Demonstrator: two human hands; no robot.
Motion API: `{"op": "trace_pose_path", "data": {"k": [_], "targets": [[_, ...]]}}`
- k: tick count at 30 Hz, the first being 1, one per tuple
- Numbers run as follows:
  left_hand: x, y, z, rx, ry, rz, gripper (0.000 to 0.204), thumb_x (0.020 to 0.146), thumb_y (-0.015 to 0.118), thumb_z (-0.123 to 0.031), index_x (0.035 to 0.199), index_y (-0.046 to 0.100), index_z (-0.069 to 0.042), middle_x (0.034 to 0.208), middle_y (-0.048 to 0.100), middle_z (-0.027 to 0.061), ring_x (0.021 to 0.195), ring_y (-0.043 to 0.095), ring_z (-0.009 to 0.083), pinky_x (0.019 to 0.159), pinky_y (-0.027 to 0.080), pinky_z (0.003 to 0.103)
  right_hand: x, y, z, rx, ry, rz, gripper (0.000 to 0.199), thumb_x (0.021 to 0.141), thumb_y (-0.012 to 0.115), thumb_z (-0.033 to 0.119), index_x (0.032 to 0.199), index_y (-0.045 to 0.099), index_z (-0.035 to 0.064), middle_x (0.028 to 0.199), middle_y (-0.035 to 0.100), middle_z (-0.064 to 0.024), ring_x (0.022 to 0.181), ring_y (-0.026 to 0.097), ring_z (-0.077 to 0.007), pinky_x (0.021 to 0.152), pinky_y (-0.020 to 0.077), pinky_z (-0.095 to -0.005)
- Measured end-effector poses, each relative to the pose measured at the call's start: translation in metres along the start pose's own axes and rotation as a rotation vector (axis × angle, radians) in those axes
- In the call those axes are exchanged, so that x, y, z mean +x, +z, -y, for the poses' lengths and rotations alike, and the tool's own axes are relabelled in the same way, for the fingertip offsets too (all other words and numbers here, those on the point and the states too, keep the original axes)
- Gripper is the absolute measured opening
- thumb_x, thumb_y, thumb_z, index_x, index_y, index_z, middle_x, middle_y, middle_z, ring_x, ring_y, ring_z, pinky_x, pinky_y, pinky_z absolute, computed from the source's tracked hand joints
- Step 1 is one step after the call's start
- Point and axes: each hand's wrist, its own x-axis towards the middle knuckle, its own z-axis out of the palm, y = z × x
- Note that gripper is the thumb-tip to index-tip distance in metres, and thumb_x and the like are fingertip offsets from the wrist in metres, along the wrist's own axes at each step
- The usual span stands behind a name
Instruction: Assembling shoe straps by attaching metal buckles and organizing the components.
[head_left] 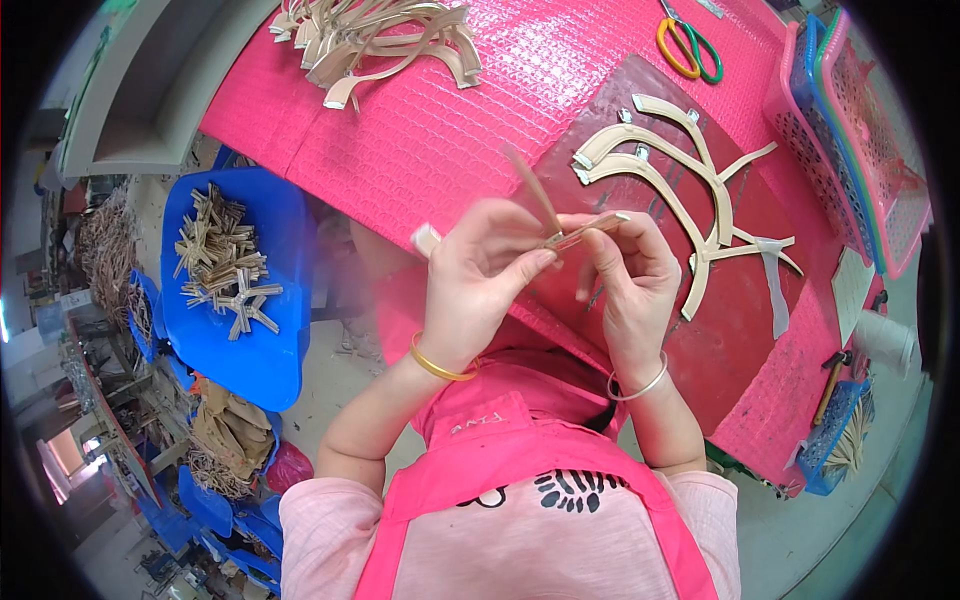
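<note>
Above the table's near edge, my left hand [480, 275] pinches a narrow beige strap [590, 229] between thumb and fingers. My right hand [635, 285] is closed on the same strap's other end. A blurred thin strip [535, 190] rises from where the fingertips meet; whether it belongs to the strap, I cannot tell. Behind my left hand a pale strap end [425, 239] sticks out, mostly hidden. Beyond my right hand, several curved beige straps [690, 160] lie joined on a dark red board [640, 375]. A translucent strip [775, 290] hangs over one of their ends.
Loose curved straps [385, 45] are heaped at the far left of the pink-covered table [520, 50]. Scissors [690, 50] with yellow and green handles lie far back. A blue tub [285, 345] holds bundled strips [225, 250] at left. Stacked plastic baskets [840, 130] and a hammer [828, 385] are at right.
</note>
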Motion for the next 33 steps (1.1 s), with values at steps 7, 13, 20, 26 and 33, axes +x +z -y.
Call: {"op": "trace_pose_path", "data": {"k": [7,13,20,26,33], "targets": [[0.005,-0.007,-0.008,0.679,0.424,0.161,0.041,0.070,0.058,0.006,0.109,0.050,0.000,0.080,0.062,0.0120,0.073,0.062,0.0165,0.061,0.049,0.025,0.006,-0.005,0.000,-0.059,0.086,0.049,0.005,0.079,0.056,0.004,0.083,0.055,0.0014,0.083,0.061,-0.0054,0.062,0.050,-0.0032,0.044,0.0335,-0.0142],[0.006,-0.007,-0.002,0.619,0.356,-0.014,0.015,0.070,0.059,0.004,0.085,0.057,0.003,0.075,0.063,0.0112,0.068,0.063,0.0168,0.058,0.049,0.023,-0.001,0.007,0.002,0.252,0.291,-0.035,0.004,0.079,0.056,0.009,0.078,0.055,0.0053,0.055,0.045,0.0048,0.046,0.034,-0.0001,0.040,0.0231,-0.0161],[0.003,-0.002,0.008,0.556,0.387,-0.087,0.014,0.070,0.060,0.003,0.084,0.057,0.002,0.074,0.062,0.0104,0.066,0.063,0.0172,0.056,0.049,0.024,-0.004,0.011,-0.006,0.502,0.518,0.003,0.017,0.082,0.054,0.016,0.070,0.044,0.0085,0.051,0.034,0.0064,0.041,0.023,-0.0020,0.038,0.0169,-0.0188],[0.002,0.000,0.010,0.639,0.551,-0.097,0.015,0.069,0.062,0.002,0.083,0.058,-0.001,0.072,0.061,0.0097,0.060,0.061,0.0178,0.051,0.047,0.024,-0.003,0.008,-0.007,0.346,0.440,-0.027,0.017,0.083,0.054,0.019,0.074,0.046,0.0071,0.062,0.045,0.0040,0.048,0.033,-0.0016,0.042,0.0253,-0.0166],[0.006,-0.014,0.001,0.664,0.478,-0.011,0.014,0.067,0.065,0.001,0.079,0.059,-0.003,0.066,0.060,0.0090,0.053,0.059,0.0158,0.047,0.044,0.025,0.031,0.006,-0.009,0.034,0.376,0.266,0.014,0.080,0.056,0.016,0.085,0.055,0.0030,0.072,0.051,0.0023,0.061,0.042,-0.0025,0.056,0.0326,-0.0170]]}}
